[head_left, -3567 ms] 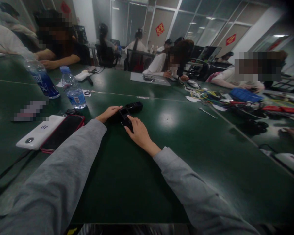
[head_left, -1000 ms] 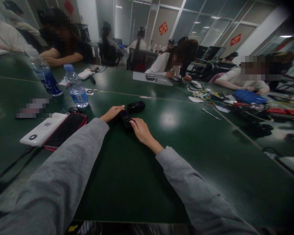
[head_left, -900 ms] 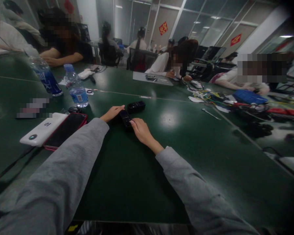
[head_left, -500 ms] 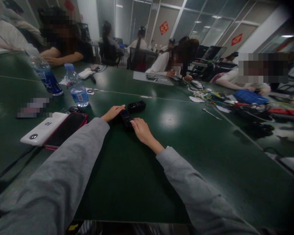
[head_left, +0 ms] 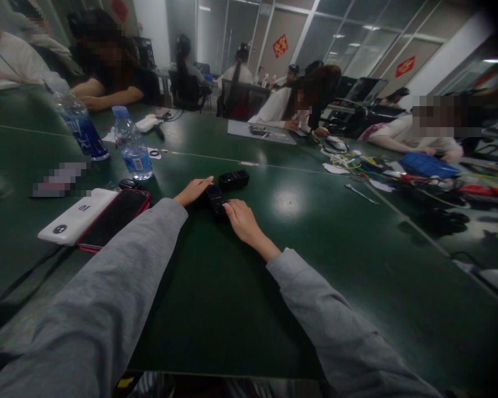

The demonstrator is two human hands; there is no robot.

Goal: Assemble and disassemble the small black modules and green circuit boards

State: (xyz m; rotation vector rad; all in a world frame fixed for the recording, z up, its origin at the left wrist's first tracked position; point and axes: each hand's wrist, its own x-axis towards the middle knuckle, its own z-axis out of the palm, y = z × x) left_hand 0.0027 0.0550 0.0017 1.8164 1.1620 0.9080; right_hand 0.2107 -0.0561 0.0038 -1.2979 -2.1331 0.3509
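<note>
A small black device point(head_left: 214, 198) lies flat on the dark green table point(head_left: 232, 298), far out in front of me. My left hand point(head_left: 193, 190) rests against its left side, fingers stretched out along the tabletop. My right hand point(head_left: 241, 219) sits at the device's near end with bent fingers, the fingertips pressed on it. A second black device point(head_left: 233, 179) lies just behind, touching neither hand. Both my arms are in grey sleeves.
To my left lie a white power bank point(head_left: 72, 215) and a red-cased phone point(head_left: 114, 218), with two water bottles point(head_left: 133, 146) behind them. At the right are a metal tool point(head_left: 359, 192), tangled cables and a blue tray point(head_left: 429, 165). Several people sit around the table.
Both hands stay at the black device, which now lies flatter than 3.6 s ago. The view has drifted slightly; nothing else has moved.
</note>
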